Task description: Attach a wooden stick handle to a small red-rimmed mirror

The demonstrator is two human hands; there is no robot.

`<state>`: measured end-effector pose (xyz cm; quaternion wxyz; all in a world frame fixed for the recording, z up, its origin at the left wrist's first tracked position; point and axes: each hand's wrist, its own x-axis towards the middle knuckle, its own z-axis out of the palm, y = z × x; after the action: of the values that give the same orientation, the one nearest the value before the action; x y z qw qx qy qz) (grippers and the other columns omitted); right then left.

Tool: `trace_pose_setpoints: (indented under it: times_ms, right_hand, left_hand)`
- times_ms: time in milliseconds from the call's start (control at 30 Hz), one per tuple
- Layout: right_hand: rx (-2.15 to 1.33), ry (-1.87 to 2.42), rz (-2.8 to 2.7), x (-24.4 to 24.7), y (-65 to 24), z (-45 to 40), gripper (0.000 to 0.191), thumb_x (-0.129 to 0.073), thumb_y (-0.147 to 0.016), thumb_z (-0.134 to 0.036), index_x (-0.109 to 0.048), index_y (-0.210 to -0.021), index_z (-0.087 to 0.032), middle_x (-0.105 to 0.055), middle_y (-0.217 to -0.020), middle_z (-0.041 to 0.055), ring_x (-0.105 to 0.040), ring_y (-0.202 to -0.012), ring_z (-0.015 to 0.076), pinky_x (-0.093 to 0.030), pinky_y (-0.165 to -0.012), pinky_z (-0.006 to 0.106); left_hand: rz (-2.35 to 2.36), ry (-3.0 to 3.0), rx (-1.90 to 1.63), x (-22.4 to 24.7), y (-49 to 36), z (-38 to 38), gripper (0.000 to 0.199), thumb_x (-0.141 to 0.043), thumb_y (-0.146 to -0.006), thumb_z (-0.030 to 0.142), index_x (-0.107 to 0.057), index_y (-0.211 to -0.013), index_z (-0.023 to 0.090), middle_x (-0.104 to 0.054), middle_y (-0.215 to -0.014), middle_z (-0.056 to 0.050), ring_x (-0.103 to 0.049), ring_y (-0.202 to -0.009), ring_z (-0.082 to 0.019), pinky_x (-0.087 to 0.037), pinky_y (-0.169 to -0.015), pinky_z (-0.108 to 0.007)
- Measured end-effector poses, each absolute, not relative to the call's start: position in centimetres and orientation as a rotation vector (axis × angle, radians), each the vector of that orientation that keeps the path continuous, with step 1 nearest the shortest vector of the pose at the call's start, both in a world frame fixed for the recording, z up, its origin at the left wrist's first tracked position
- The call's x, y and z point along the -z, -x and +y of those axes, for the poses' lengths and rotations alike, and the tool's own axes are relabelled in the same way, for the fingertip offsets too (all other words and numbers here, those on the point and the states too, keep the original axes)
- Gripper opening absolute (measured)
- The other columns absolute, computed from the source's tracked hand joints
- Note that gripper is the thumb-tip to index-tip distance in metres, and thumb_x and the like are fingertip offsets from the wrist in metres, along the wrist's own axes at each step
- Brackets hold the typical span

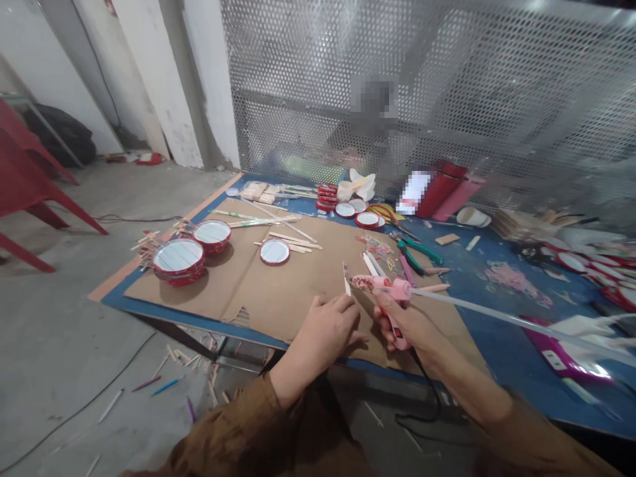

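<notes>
Near the front edge of the cardboard sheet (293, 298), my left hand (330, 324) is closed on a thin wooden craft stick (346, 278), which points away from me. My right hand (405, 318) grips a pink hot glue gun (397, 289) by its handle. Its nozzle points left, close to the stick; whether they touch I cannot tell. A long translucent glue stick (472, 305) runs out of the gun's back to the right. Farther off on the cardboard lies a round red-rimmed lid (275, 252), beside several loose craft sticks (293, 242).
Stacked red-rimmed lids (179, 258) with sticks attached stand at the left. Green-handled pliers (417, 255), rubber bands (517, 281) and a purple power strip (561, 354) lie to the right. Behind the table rises a perforated metal panel (298, 86). The gun's black cord (432, 391) hangs over the front edge.
</notes>
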<state>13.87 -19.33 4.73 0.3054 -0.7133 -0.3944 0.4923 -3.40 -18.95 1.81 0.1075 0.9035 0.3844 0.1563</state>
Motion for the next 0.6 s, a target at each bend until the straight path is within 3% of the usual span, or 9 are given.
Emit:
trace_pose_setpoints:
  times_ms: [600]
  right_hand:
    - [-1.307,1.912,-1.027,-5.17,-13.58,-19.54,0.05,-0.064,-0.073,-0.065,-0.052,-0.059,-0.019,-0.045,-0.038,-0.0065,-0.043,-0.03,0.0067,-0.04,-0.03,0.018]
  left_hand:
    - [1.105,-2.62,-0.486,-1.67,3.45,-18.81,0.038,-0.063,-0.084,0.05,-0.055,-0.105,0.019,-0.062,-0.118,-0.004,-0.057,-0.109,-0.02,-0.037,-0.08,-0.034]
